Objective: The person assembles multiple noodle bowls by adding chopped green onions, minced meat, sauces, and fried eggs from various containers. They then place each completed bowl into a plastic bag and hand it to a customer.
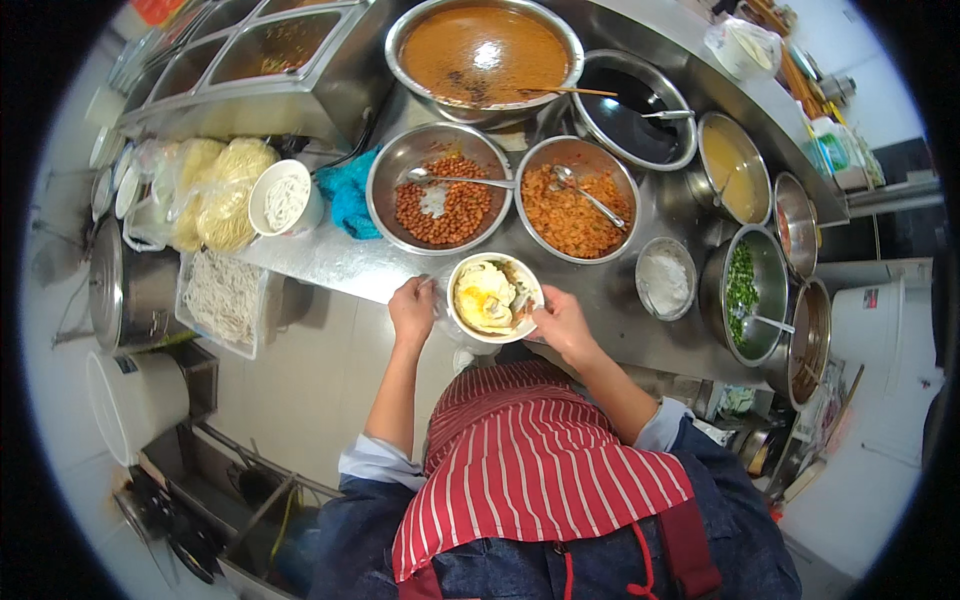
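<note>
Held at the counter's front edge is a round white bowl (525,318), with a yellow and white fried egg (484,300) on top of its contents. My right hand (562,325) grips the bowl's right rim, thumb and fingers closed on it. On the other side, my left hand (411,310) is closed with fingertips pinched on a thin, clear plastic piece (441,296) beside the bowl; whether it is a bag or a lid I cannot tell. Just beyond stand a steel bowl of peanuts (385,215) and a steel bowl of chopped orange-red pickle (575,225), each with a spoon.
Farther back are a large basin of brown sauce (485,50) and a bowl of dark liquid (630,100). Chopped scallions (740,290) stand at right, near a small bowl of white powder (664,283). Noodle bags (235,190), a teal cloth (350,195) and a noodle tub (222,300) lie left.
</note>
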Available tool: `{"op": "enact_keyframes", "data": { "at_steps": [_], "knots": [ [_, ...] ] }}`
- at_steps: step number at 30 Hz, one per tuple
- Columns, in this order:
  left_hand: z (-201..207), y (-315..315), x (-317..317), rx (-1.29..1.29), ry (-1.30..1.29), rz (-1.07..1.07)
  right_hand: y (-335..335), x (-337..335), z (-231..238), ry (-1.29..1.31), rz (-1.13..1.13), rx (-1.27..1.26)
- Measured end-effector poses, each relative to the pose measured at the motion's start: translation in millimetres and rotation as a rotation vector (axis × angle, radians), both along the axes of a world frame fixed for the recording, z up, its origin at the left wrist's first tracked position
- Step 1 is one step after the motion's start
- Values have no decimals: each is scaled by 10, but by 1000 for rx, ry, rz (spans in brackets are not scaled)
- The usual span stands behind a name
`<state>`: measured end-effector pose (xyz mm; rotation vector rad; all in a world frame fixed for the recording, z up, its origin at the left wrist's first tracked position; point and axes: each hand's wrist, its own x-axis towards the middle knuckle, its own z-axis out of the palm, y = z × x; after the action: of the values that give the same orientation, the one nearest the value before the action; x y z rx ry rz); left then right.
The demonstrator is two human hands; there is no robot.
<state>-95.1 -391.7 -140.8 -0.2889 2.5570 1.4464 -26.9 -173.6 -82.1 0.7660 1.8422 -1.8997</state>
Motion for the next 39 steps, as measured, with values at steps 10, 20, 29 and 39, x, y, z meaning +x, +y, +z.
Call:
{"op": "enact_keyframes", "data": {
  "at_steps": [10,20,29,39],
  "knots": [
    [223,-173,223,-210,-162,-150,250,-92,-362,155,38,398],
    [816,-130,215,325,-239,-58,282,-202,-94,361,-131,595],
    [1236,488,525,1008,-281,-274,-117,-42,721,597,75,193],
    [1599,590,477,238,199,-521,32,-47,1041,239,87,-245]
  ]
}}
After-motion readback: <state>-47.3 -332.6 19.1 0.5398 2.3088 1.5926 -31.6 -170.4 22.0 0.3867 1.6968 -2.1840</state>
